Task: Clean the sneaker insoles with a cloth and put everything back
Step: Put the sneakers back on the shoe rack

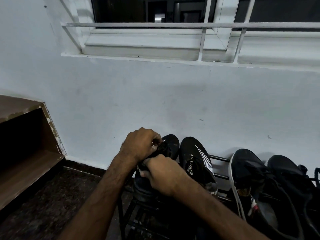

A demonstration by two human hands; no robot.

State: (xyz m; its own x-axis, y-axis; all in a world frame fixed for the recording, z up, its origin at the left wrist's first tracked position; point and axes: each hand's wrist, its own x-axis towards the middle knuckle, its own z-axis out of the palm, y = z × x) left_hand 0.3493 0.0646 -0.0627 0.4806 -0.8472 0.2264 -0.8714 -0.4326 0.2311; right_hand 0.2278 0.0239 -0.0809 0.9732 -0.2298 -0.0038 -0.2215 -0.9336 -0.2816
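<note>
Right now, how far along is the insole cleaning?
Done: nothing provable; no loose insole or cloth shows. In hand: left hand and right hand both grip the leftmost sneaker at its opening, on the rack beside its striped mate. Left: whether wiping is finished cannot be told.

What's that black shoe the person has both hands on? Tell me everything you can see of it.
The held sneaker is black, apparently fabric, with white lettering on its side, partly hidden. It stands on a dark metal rack, toe toward the wall, beside its striped mate. The left hand pinches dark material at its opening; the right hand grips its collar.
</note>
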